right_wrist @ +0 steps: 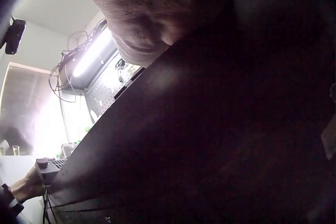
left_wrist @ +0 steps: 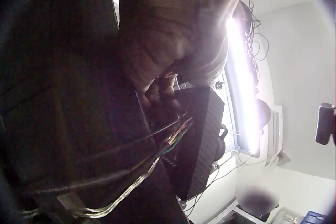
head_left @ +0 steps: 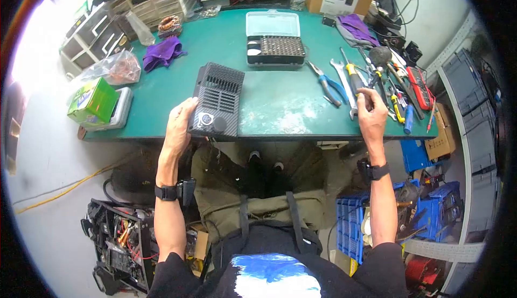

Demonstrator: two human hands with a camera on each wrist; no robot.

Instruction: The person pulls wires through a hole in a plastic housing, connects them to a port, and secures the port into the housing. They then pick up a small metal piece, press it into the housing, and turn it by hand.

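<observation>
The left hand [head_left: 180, 123] grips the left side of the black vented box [head_left: 219, 96] at the front edge of the bench [head_left: 274, 96]. Rightward come an open case [head_left: 276, 50] and pliers [head_left: 327, 85], then the right hand [head_left: 372, 116], fingers bent near a screwdriver [head_left: 353, 73], its hold impossible to tell, and a red meter [head_left: 420, 89].

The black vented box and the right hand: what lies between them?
The head view shows green tabletop with whitish patches between the black vented box and the right hand, then blue-handled pliers and a silver wrench nearer the hand.
</observation>
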